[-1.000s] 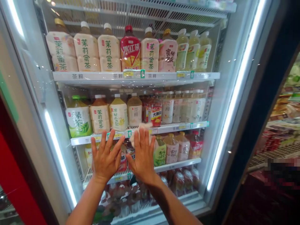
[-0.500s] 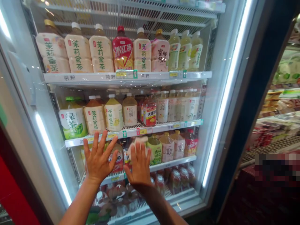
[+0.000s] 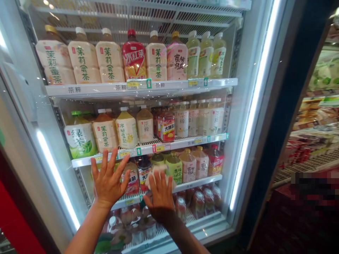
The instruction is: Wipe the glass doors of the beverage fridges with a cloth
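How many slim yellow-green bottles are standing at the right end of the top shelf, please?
3. The left bottle, middle bottle and right bottle stand side by side at the right end of the top shelf; more may be hidden behind them.

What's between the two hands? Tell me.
The head view shows a tea bottle and a dark-capped bottle between the left hand and right hand.

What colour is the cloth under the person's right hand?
Whitish, best seen in the head view: the cloth shows above the fingers of the right hand.
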`<action>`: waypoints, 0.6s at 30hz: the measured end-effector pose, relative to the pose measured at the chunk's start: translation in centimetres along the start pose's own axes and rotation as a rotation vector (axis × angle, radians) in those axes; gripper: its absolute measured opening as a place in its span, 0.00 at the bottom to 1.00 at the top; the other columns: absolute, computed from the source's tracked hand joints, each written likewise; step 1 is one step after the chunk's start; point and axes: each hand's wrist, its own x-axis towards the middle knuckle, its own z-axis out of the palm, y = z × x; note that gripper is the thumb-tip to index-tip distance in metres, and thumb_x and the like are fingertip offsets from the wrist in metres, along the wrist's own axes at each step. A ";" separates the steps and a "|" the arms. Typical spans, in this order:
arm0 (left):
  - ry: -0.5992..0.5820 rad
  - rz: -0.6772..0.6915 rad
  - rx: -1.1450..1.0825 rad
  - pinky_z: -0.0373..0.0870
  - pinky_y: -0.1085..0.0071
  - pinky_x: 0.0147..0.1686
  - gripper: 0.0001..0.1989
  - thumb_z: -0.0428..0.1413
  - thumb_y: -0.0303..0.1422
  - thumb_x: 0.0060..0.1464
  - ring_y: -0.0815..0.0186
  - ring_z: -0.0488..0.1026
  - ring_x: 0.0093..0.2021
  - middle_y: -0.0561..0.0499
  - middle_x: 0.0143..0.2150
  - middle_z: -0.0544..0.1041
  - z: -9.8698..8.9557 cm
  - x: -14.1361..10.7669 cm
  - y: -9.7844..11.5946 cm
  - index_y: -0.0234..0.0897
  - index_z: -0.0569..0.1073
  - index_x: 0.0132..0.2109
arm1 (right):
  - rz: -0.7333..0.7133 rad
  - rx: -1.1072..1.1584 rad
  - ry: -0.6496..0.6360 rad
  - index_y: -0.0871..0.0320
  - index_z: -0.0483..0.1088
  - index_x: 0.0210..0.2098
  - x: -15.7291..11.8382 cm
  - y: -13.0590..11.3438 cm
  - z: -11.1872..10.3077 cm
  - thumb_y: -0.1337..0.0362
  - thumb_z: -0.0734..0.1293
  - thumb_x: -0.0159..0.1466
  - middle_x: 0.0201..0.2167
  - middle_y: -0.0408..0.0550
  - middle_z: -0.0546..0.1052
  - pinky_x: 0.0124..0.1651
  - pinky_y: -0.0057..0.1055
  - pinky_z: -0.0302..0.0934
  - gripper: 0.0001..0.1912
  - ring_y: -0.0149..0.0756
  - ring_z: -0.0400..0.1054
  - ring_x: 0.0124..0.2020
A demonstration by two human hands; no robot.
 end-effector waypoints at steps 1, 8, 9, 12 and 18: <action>-0.002 0.002 0.006 0.34 0.46 0.76 0.34 0.58 0.37 0.62 0.54 0.45 0.78 0.52 0.77 0.51 0.0 0.0 0.0 0.50 0.59 0.72 | 0.009 0.018 0.006 0.65 0.39 0.76 3.5 0.1 -0.6 0.53 0.57 0.74 0.76 0.60 0.50 0.77 0.59 0.31 0.39 0.51 0.32 0.78; -0.003 -0.003 0.004 0.34 0.45 0.75 0.33 0.58 0.37 0.62 0.53 0.46 0.78 0.50 0.77 0.52 0.1 0.0 0.0 0.50 0.60 0.72 | 0.056 0.017 -0.011 0.62 0.34 0.77 7.7 0.1 -1.4 0.52 0.56 0.74 0.77 0.57 0.44 0.76 0.60 0.34 0.40 0.51 0.30 0.78; -0.002 -0.001 0.001 0.35 0.45 0.75 0.33 0.58 0.37 0.62 0.53 0.46 0.78 0.50 0.77 0.52 0.1 0.0 0.0 0.50 0.60 0.72 | 0.053 0.000 -0.022 0.63 0.37 0.77 4.6 -0.1 -0.9 0.54 0.57 0.74 0.77 0.58 0.47 0.76 0.60 0.34 0.40 0.52 0.32 0.78; -0.001 0.000 -0.004 0.35 0.45 0.75 0.33 0.58 0.37 0.62 0.53 0.46 0.78 0.50 0.77 0.52 0.2 -0.1 -0.1 0.50 0.60 0.72 | 0.007 -0.024 -0.014 0.64 0.47 0.75 -3.0 -0.6 0.6 0.53 0.61 0.72 0.73 0.60 0.59 0.77 0.58 0.34 0.39 0.53 0.39 0.78; 0.002 0.012 0.010 0.34 0.46 0.76 0.34 0.59 0.36 0.61 0.54 0.44 0.78 0.50 0.77 0.51 0.1 0.1 0.0 0.49 0.60 0.72 | 0.039 0.028 -0.030 0.62 0.35 0.77 7.8 -0.3 -1.6 0.49 0.57 0.74 0.77 0.58 0.46 0.76 0.61 0.32 0.42 0.50 0.30 0.78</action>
